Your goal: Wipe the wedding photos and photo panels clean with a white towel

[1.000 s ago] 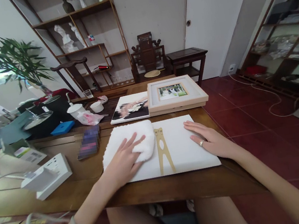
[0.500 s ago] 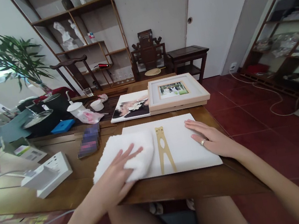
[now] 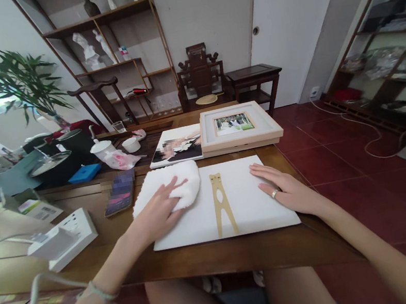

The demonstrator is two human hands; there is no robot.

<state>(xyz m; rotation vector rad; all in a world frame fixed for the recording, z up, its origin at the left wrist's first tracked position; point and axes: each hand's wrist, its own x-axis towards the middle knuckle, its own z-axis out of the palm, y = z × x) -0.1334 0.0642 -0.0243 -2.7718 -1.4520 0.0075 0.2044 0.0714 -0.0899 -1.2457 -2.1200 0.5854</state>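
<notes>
A white board, the back of a picture frame (image 3: 243, 202), lies flat on the wooden table (image 3: 206, 259) in front of me, with a gold stand piece (image 3: 222, 203) down its middle. My left hand (image 3: 158, 209) presses flat on a white fluffy cloth (image 3: 171, 181) at the board's far left corner, fingers stretched out. On the board's right side rests my right hand (image 3: 283, 187), flat with fingers apart and a ring on one finger.
Behind the board lie a pale framed photo (image 3: 236, 128) and a loose photo print (image 3: 176, 146). A phone (image 3: 119, 193), a white power strip (image 3: 64, 236) with cables, cups, a blue box (image 3: 84, 173) and a plant (image 3: 14, 83) are to the left. Red tiled floor lies to the right.
My left hand has slid the cloth down toward the board's near left edge and then back up to the far left corner. My right hand has stayed in place.
</notes>
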